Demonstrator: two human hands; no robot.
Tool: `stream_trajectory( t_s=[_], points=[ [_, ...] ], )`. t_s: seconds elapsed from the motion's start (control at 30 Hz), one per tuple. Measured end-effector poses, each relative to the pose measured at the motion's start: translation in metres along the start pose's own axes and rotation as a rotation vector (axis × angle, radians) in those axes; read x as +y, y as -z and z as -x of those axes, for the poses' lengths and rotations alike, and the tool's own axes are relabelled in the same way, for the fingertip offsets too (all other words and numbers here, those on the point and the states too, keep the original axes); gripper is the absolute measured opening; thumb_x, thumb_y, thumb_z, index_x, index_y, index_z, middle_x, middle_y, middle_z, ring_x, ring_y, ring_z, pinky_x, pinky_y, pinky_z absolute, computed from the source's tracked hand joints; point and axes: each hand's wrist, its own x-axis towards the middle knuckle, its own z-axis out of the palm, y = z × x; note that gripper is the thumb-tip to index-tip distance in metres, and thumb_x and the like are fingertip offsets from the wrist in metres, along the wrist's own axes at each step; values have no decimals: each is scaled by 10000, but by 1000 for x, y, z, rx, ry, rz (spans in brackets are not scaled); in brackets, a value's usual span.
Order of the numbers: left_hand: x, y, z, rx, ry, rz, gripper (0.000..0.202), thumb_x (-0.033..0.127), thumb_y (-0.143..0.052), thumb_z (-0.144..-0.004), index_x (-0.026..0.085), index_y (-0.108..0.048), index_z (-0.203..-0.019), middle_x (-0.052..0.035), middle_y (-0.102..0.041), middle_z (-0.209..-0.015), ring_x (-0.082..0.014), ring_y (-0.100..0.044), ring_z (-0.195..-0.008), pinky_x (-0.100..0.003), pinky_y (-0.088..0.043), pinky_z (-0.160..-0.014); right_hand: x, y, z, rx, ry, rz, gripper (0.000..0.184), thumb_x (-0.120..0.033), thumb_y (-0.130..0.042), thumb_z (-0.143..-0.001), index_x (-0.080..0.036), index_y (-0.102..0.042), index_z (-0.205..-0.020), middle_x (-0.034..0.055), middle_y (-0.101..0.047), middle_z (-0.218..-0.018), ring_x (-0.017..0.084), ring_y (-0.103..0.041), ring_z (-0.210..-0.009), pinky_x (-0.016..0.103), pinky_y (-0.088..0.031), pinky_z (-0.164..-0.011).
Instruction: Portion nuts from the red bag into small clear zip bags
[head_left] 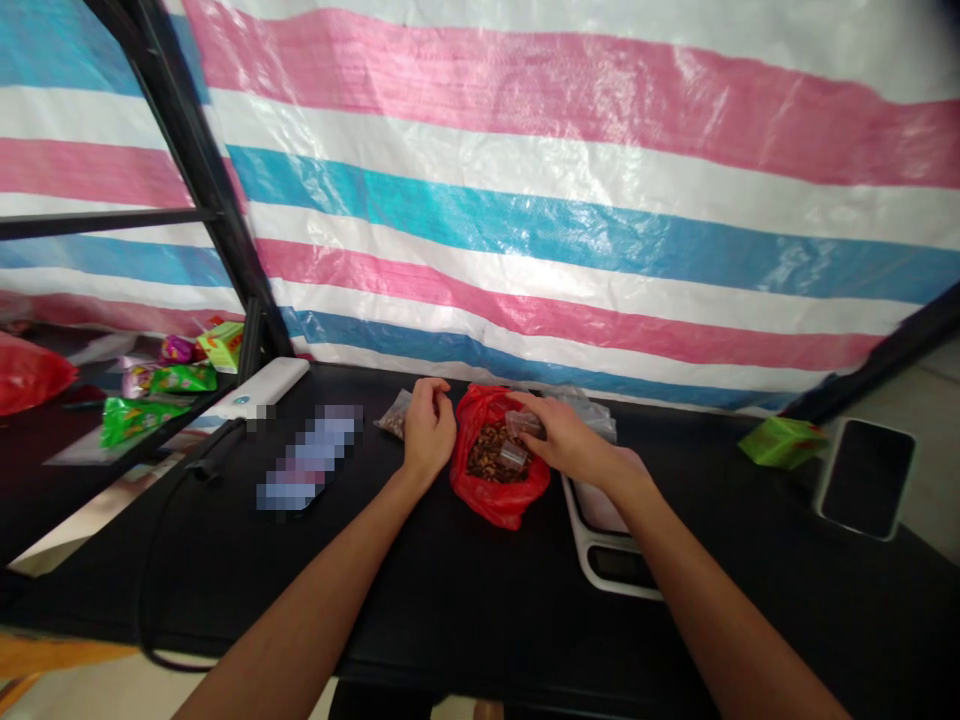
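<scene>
My left hand (430,430) rests curled on the black table, its fingers closed with nothing visible in them. A small clear bag of brown pieces (394,416) lies just left of it. An open red plastic bag (484,505) between my hands holds brown dried pieces (495,455). My right hand (566,435) reaches over the bag's far edge and pinches a small clear plastic packet (525,424) with brown contents. Below the packet, a small clear plastic piece (513,456) sits on the brown pieces.
A white digital scale (611,565) lies under my right forearm, with crumpled clear plastic (596,415) behind it. A phone (866,478) and green box (782,442) lie right. A pixelated rectangle (307,458), white power bank (262,388), and black cable (172,560) lie left.
</scene>
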Motion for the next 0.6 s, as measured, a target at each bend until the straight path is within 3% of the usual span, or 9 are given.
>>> stream_trajectory(
  t_s=[0.13, 0.3, 0.47, 0.6],
  points=[
    [1, -1, 1, -10, -21, 8, 169, 106, -445, -942, 222, -560, -986, -41, -611, -958, -198, -617, -939, -338, -499, -892, 1, -7, -2, -7, -13, 41, 743, -59, -627, -788, -267, -509, -1491, 103, -669, -1358, 316, -623, -1202, 521, -452, -1050],
    [2, -2, 2, -28, -72, 18, 183, 74, -449, -926, 220, -552, -966, -32, -598, -937, -189, -603, -917, -322, -483, -861, -2, -7, -3, 0, -30, 41, 715, -167, -664, -874, -282, -433, -1540, 107, -652, -1392, 328, -631, -1199, 516, -457, -1033],
    [-1, -4, 2, -16, -100, 23, 198, 51, -463, -908, 220, -555, -954, -25, -597, -917, -183, -600, -887, -308, -475, -823, -7, -4, -1, -27, -28, 69, 710, -76, -610, -855, -275, -439, -1514, 90, -625, -1439, 315, -616, -1207, 495, -437, -1042],
    [-3, -5, 2, -18, -108, 30, 200, 49, -458, -913, 221, -554, -947, -23, -591, -909, -179, -596, -872, -303, -472, -807, -9, -4, -1, -4, -35, 52, 653, -154, -634, -885, -272, -447, -1499, 83, -614, -1454, 321, -609, -1218, 482, -443, -1040]
  ],
)
